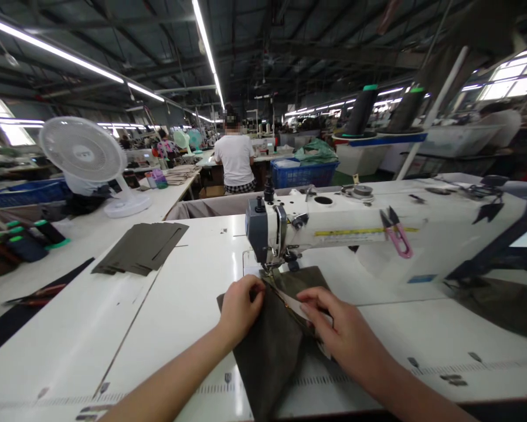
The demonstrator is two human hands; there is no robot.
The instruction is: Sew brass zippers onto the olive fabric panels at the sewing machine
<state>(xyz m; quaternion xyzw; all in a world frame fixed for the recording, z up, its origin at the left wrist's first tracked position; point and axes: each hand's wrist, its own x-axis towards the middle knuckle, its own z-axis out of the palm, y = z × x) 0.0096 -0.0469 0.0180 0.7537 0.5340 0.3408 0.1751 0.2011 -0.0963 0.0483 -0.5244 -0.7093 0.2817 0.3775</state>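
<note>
A dark olive fabric piece [269, 351] lies beneath the needle area of a white sewing machine [355, 223] and hangs toward the table's front edge. My left hand [242, 305] is closed, with thumb and fingers pinched at the fabric's edge just left of the presser foot [269, 271]. To the right, my right hand [331, 319] pinches a pale strip [292, 302] with a thin gold-coloured line along it, which looks like a zipper. That strip runs up to the presser foot. More olive fabric [305, 280] lies behind it. What is under my right fingers is partly hidden.
Pink-handled thread snips [395, 233] sit against the machine arm. A stack of olive fabric pieces [142, 247] lies at the left. A white fan [85, 152] and thread cones [23, 240] stand beyond. A co-worker [234, 155] sits ahead, beside a blue crate [305, 173].
</note>
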